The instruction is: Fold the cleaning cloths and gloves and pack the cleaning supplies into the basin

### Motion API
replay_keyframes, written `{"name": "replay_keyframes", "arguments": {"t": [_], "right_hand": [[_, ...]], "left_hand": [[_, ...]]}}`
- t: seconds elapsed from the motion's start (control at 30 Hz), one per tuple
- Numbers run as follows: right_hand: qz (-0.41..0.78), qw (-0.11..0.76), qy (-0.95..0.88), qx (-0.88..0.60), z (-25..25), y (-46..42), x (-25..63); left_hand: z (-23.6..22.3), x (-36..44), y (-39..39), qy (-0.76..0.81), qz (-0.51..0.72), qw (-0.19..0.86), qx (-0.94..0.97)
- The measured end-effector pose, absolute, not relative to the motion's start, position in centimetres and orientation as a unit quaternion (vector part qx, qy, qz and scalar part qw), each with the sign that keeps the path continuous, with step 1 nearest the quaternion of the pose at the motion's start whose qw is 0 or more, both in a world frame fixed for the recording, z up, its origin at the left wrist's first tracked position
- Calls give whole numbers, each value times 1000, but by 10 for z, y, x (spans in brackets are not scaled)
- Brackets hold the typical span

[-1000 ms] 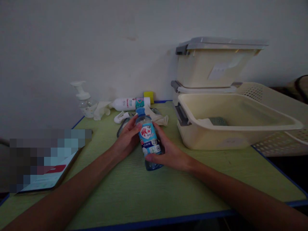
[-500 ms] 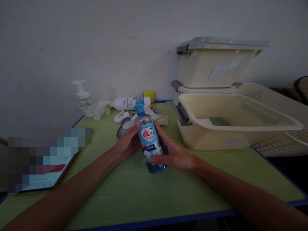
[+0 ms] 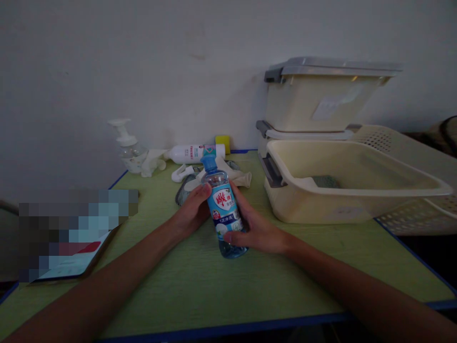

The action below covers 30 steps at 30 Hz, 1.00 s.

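Note:
A clear blue dish soap bottle (image 3: 224,209) with a blue cap and a printed label is tilted slightly to the left above the table. My left hand (image 3: 194,207) grips its upper left side, thumb on the label's edge. Around its right side and lower part my right hand (image 3: 255,228) is closed, the thumb across the bottom of the label. Some fingers of both hands are hidden behind the bottle. Behind it lie a white glove (image 3: 243,179) and a grey-green mesh cloth (image 3: 181,193), partly covered.
A cream basin (image 3: 321,207) with a cloth inside stands right, before stacked lidded boxes (image 3: 314,102) and a perforated basket (image 3: 396,140). Along the wall are a pump bottle (image 3: 133,155), a white bottle (image 3: 180,154) and a yellow sponge (image 3: 224,142). A blurred-out tablet-like object lies left.
The bottle has turned slightly in my hands, its label now facing a little more to the right. Both hands keep their hold. The whole view has shifted slightly.

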State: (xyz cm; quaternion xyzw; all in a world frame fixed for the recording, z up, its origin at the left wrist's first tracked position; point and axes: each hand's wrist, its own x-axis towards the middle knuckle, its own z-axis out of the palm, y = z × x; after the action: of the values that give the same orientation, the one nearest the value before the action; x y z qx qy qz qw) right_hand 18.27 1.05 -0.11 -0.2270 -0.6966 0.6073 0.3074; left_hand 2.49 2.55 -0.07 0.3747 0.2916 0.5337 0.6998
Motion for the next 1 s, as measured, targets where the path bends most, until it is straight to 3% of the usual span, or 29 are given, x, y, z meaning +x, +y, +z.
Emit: {"name": "replay_keyframes", "arguments": {"t": [0.7, 1.0], "right_hand": [[581, 336, -712, -208, -2, 8, 180], [542, 353, -712, -275, -1, 6, 176]], "left_hand": [[5, 26, 21, 304, 544, 696, 356], [3, 31, 23, 310, 582, 662, 356]]}}
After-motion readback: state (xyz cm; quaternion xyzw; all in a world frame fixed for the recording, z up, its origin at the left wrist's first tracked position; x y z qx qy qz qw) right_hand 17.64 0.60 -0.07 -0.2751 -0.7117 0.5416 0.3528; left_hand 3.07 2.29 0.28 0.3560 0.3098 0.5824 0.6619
